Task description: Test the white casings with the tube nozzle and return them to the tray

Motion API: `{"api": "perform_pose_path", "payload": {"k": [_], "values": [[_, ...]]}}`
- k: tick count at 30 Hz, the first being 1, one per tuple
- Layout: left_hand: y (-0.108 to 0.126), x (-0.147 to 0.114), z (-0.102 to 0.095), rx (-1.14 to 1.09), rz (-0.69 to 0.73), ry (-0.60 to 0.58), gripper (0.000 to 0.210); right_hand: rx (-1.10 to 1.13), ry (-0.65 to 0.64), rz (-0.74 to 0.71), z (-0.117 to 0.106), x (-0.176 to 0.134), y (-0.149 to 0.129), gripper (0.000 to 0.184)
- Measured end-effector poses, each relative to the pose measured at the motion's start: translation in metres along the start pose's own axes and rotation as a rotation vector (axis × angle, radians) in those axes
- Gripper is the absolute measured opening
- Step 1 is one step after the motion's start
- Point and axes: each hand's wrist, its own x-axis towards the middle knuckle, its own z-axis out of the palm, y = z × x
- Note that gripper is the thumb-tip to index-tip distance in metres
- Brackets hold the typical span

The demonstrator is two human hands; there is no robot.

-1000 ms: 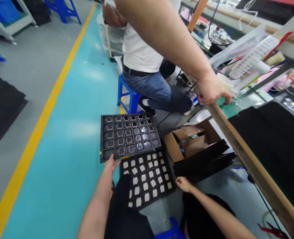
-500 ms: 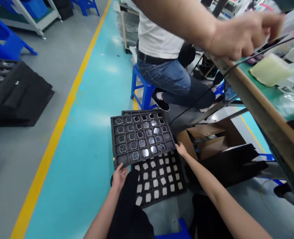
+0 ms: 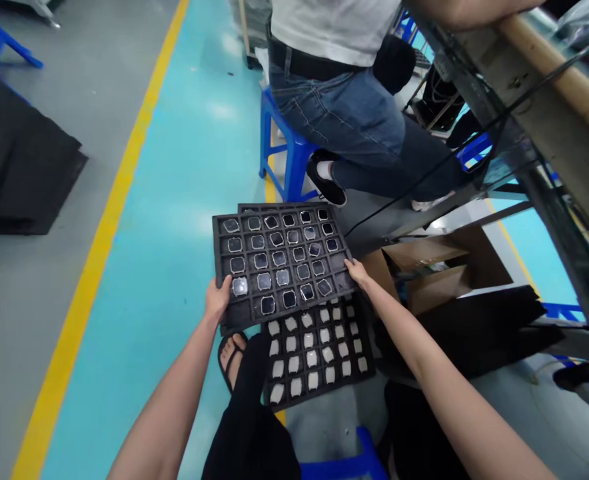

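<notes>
Between my hands is a black compartment tray (image 3: 238,312), its cells holding rows of square, watch-like pieces (image 3: 278,258) with dark glass faces. A few cells along its left front and right side hold no piece. My left hand (image 3: 218,298) grips its left edge, thumb on top. The right edge is pinched by my right hand (image 3: 357,272), fingers mostly hidden under it. Below and nearer to me lies a second black tray (image 3: 319,395) filled with pale pieces (image 3: 311,358); the upper tray overlaps its far part. Another tray edge (image 3: 247,207) shows behind.
A person in jeans (image 3: 344,127) sits on a blue stool (image 3: 290,157) ahead. At right are an open cardboard box (image 3: 437,287), black sheets (image 3: 479,323), a workbench (image 3: 549,87) and a hanging cable (image 3: 424,177). Black sheets (image 3: 24,167) are stacked at left.
My left hand has moved from the tray's front corner up to its left edge and taken hold there. The tray has shifted slightly. The co-worker's outstretched arm has drawn back towards the bench.
</notes>
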Motion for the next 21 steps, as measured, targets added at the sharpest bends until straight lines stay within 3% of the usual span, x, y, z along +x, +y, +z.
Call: {"api": "perform_pose_path", "payload": {"k": [6, 13, 17, 21], "values": [[0.000, -0.032, -0.006, -0.046, 0.111, 0.052, 0.029, -0.066, 0.028, -0.088, -0.012, -0.023, -0.018, 0.030], [0.036, -0.058, -0.037, -0.056, 0.146, 0.094, 0.027, -0.084, 0.069, -0.184, -0.026, -0.065, -0.050, 0.029], [0.066, -0.087, -0.071, -0.076, 0.149, 0.111, 0.030, -0.077, 0.092, -0.234, -0.038, -0.105, -0.079, 0.026], [0.104, -0.138, -0.130, -0.099, 0.157, 0.128, 0.044, -0.056, 0.093, -0.305, -0.057, -0.165, -0.117, 0.021]]}}
